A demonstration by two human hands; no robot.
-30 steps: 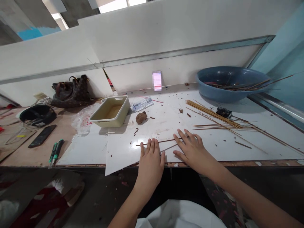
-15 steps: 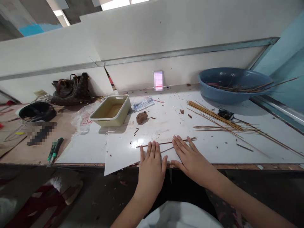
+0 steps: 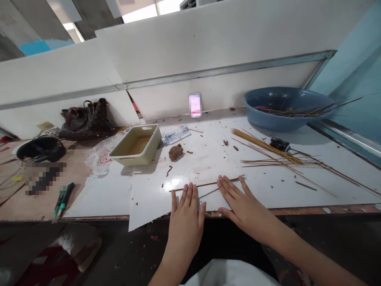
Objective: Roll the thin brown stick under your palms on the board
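Note:
My left hand (image 3: 185, 214) lies flat, fingers stretched forward, its fingertips on a thin brown-coated incense stick (image 3: 208, 184) on the white board. To its right, my right hand (image 3: 242, 208) is flat too, with the thumb spread and the fingers over the same stick's right part. Parts of the stick are hidden under both hands. A second thin stick (image 3: 207, 193) slants between them, its right end out of sight beneath my right hand. Beyond my left hand sits a lump of brown dough (image 3: 175, 152). Bare thin sticks (image 3: 264, 146) lie in a bundle farther right.
A beige plastic tub (image 3: 131, 159) stands left of the dough. At the back right is a blue basin (image 3: 276, 121) holding brown sticks. Utility knives (image 3: 64, 200), a black round container (image 3: 40, 149) and a handbag (image 3: 86, 121) occupy the left. A phone (image 3: 195, 105) leans on the wall.
The camera view has shifted slightly. Both hands remain flat on the stick, with the gap between their fingertips a little wider. Nothing has been picked up or let go.

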